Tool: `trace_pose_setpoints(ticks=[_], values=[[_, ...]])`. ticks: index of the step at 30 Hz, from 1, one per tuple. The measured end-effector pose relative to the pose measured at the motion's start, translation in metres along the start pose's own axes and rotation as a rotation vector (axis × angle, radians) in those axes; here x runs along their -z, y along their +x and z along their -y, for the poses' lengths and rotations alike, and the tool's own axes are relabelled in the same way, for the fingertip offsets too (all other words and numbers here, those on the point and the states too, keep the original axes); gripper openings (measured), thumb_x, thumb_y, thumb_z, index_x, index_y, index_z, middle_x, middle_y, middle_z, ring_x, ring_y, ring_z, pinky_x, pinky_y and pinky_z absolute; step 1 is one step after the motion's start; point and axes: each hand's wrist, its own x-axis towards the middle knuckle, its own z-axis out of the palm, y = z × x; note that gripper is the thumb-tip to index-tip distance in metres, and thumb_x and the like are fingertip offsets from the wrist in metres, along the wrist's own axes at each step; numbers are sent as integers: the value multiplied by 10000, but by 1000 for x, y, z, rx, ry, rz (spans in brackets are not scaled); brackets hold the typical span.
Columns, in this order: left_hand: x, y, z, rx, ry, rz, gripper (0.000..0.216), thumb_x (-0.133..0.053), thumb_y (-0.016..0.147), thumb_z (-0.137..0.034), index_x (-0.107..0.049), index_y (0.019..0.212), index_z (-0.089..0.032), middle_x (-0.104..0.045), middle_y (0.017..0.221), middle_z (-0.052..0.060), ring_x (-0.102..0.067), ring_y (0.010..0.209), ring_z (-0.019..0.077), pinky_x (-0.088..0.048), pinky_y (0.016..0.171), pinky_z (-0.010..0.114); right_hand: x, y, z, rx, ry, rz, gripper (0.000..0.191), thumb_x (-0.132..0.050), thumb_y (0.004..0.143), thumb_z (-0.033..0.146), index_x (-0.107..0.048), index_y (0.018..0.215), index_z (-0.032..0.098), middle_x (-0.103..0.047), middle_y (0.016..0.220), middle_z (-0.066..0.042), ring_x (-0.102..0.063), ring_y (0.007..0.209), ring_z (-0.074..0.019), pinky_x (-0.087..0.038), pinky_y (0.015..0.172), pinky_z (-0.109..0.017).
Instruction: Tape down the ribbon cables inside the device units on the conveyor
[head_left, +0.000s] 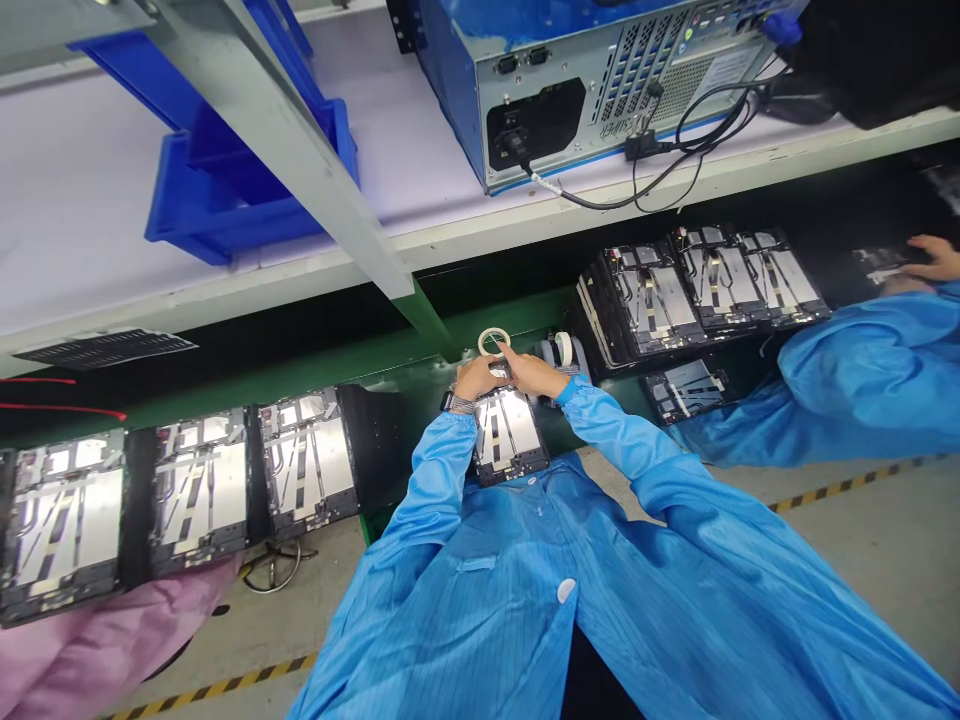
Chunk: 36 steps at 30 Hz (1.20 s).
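Open tablet [511, 428] at ctr of frame, prob light, stiff but fragile w/ bare innards, so best held by side edges; L hand [477, 379] & R hand [534, 374] at its top end, fingers bent, can't tell if pinching.

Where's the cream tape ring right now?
In the head view, the tape ring is near the centre, at the far side of the left hand and right hand, left of the white roll.
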Motion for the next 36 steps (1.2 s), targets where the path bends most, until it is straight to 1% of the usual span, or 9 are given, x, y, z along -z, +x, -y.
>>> trace_pose_setpoints(ticks=[6,11,16,19,22,25,27,31,36], values=[[0,1,0,-3,-1,3,776,-840,753,-654,-681,1415,-282,-726,1392,123,-645,1311,375,-413,1146,508,2,10,5,-36,-74,-40,1019,-837,805,123,-308,1669,236,-742,1210,-192,-734,1060,-366,-517,872,-378],[2,-2,4,-9,-35,9,723,-833,778,-605,-674,1421,-315,-724,1400,91,-641,1319,347,-417,1138,470,16,11,-21,-274,32,-192,1227,-1025,617,342,-358,1638,208,-638,1309,-224,-688,1091,-384,-515,901,-414],[-1,-7,-2,-49,44,-13,776,-808,761,-695,-669,1415,-302,-701,1414,130,-595,1347,386,-358,1163,542,-5,-24,-43,-230,347,-489,747,-758,893,358,-461,1558,192,-677,1012,-59,-641,846,-226,-517,828,-365],[-2,-10,-8,-41,112,-67,745,-822,764,-672,-682,1380,-277,-703,1387,151,-564,1368,395,-333,1177,569,-29,-49,-35,-260,532,-589,588,-654,913,305,-519,1471,177,-666,897,-2,-572,681,-166,-519,768,-335],[3,-14,0,-148,60,-109,648,-810,819,-588,-678,1369,-272,-657,1458,130,-512,1426,371,-322,1219,546,-47,-64,-14,-236,553,-647,558,-650,898,280,-545,1441,209,-679,958,-23,-598,755,-189,-542,831,-366],[11,-25,30,-221,-170,-284,489,-659,972,-455,-629,1422,-265,-615,1512,90,-529,1428,268,-389,1218,417,-57,-62,12,-62,460,-587,617,-676,901,258,-522,1498,245,-684,1127,-86,-625,1054,-275,-527,1001,-447],[11,-38,55,-143,-318,-416,443,-583,1014,-372,-607,1437,-243,-628,1486,91,-585,1368,223,-453,1166,361,-61,-50,28,87,395,-471,687,-677,908,224,-463,1560,241,-673,1207,-111,-596,1171,-306,-492,1069,-482],[-5,-68,91,65,-479,-457,428,-602,993,-308,-613,1412,-220,-658,1447,107,-646,1300,219,-538,1064,357,-70,-17,46,251,284,-295,675,-587,935,121,-429,1587,197,-686,1161,-115,-596,1115,-297,-470,1059,-467],[-40,-89,93,149,-613,-440,463,-642,978,-312,-604,1430,-220,-617,1511,126,-623,1358,228,-544,1079,369,-70,14,47,289,288,-217,632,-517,948,63,-487,1560,216,-687,1022,-67,-601,984,-245,-477,967,-384]])
